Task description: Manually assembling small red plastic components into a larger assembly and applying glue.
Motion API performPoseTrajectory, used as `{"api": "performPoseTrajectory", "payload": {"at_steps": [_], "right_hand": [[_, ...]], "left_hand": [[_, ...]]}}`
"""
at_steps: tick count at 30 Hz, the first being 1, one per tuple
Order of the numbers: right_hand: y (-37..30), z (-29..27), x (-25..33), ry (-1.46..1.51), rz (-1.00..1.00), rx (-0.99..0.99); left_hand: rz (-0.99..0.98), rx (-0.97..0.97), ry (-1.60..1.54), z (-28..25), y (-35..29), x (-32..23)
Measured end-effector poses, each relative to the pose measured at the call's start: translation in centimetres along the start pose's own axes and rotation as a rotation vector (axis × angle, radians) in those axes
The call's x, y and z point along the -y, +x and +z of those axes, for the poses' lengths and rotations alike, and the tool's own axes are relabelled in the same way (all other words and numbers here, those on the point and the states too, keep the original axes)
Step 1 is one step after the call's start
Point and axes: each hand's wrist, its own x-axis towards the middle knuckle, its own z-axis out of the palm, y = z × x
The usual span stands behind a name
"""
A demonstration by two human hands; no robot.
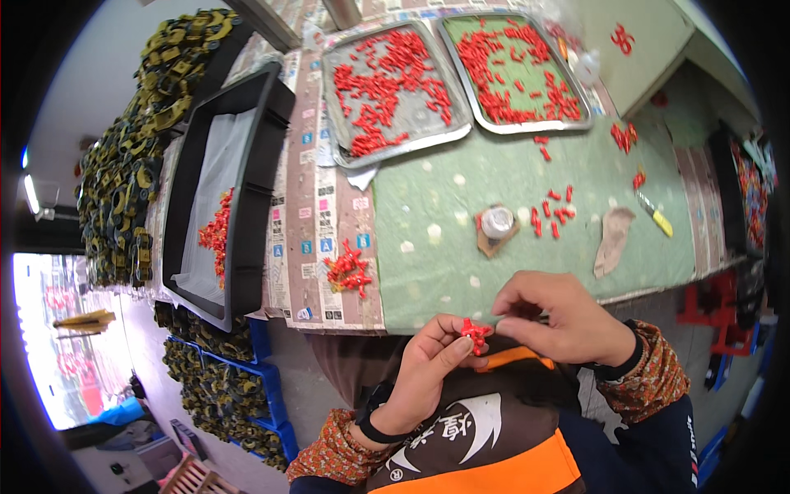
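My left hand point(426, 364) pinches a small red plastic figure point(475, 334) between thumb and fingers, just off the table's front edge. Close to its right side, my right hand point(568, 317) is curled with thumb and fingertips together; whatever is in them, if anything, is too small to make out. Ahead on the green cloth point(428, 272) lie several loose red pieces point(553, 214) beside a small round metal-topped pot point(497, 222) on a brown square. A pile of red and yellow figures point(349, 270) sits left of the cloth.
Two metal trays point(403, 150) point(535, 127) of red pieces stand at the back. To the left is a black bin point(247, 206) holding red figures point(216, 235). A yellow-handled knife point(661, 221) and a beige scrap point(613, 239) lie right. Yellow-black toy parts point(119, 189) are heaped far left.
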Motion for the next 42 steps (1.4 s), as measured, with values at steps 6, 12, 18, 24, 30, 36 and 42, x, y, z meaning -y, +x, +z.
{"api": "performPoseTrajectory", "payload": {"at_steps": [6,12,18,24,30,36,42], "right_hand": [[5.8,-5.5,2.1,-0.362,-0.163,-0.330],[15.5,-9.4,0.3,-0.649,-0.282,-0.393],[22.1,-9.9,-1.0,-0.872,-0.184,-0.355],[24.2,-8.7,-1.9,-0.983,-0.170,-0.379],[25.2,-8.7,-1.0,-0.898,-0.158,-0.169],[27.6,-8.9,-0.1,-0.836,-0.268,-0.262],[30.6,-6.4,-0.1,-0.875,-0.318,-0.166]], "left_hand": [[0.126,-0.018,0.001,-1.1,0.5,-1.4],[0.229,-0.087,0.020,-1.1,0.6,-2.3],[0.260,-0.126,0.062,-1.6,0.6,-2.9],[0.280,-0.158,0.065,-2.5,0.7,-3.6],[0.281,-0.143,0.084,-3.3,1.0,-3.6],[0.264,-0.135,0.089,-3.3,1.0,-3.8],[0.273,-0.144,0.100,-3.7,0.9,-4.0]]}}
